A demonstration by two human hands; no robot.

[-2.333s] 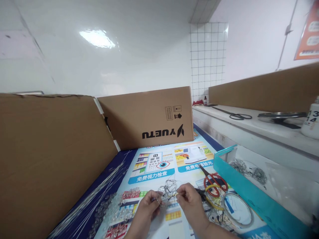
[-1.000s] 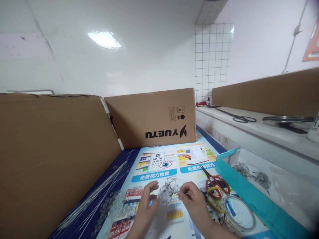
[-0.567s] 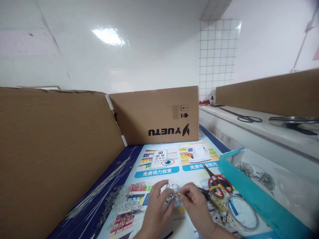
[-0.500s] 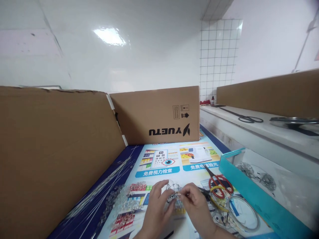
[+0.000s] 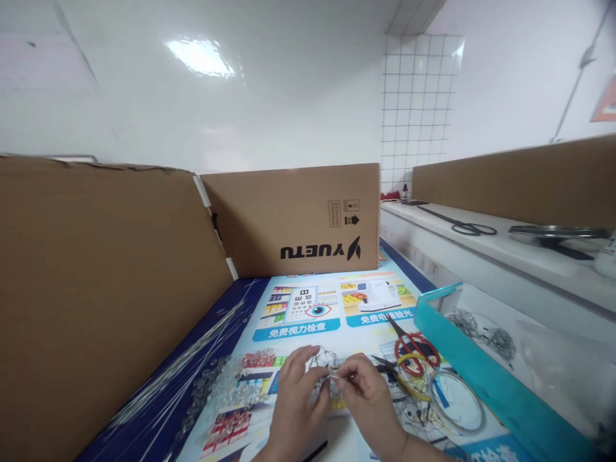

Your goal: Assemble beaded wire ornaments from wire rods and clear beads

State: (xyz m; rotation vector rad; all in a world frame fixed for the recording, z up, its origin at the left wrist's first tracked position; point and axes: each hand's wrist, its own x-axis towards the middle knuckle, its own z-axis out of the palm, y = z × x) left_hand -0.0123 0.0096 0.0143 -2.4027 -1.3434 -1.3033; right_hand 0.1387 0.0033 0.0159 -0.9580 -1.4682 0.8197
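Note:
My left hand (image 5: 299,394) is closed around a tangled piece of thin wirework (image 5: 327,358), its thumb and forefinger pinching near the middle. Close beside it, my right hand (image 5: 368,391) pinches a thin wire at the same spot, fingertips almost touching the left ones. The wirework's lower part is hidden behind the fingers. To the left, clear beads (image 5: 235,388) lie loose in a spread pile. Right of my hands are red-handled scissors (image 5: 414,353), yellow-handled pliers (image 5: 409,378) and a coil of wire (image 5: 457,401).
A teal-edged box (image 5: 486,369) on the right holds wire bundles (image 5: 498,343). Long straight wires (image 5: 187,366) lie along the left. Cardboard panels (image 5: 289,218) stand at the back and left. Another pair of scissors (image 5: 462,224) rests on the white ledge (image 5: 529,250).
The whole view has shifted slightly, so things sit a little further left. Both hands keep their pinch on the wirework, with only small finger movement.

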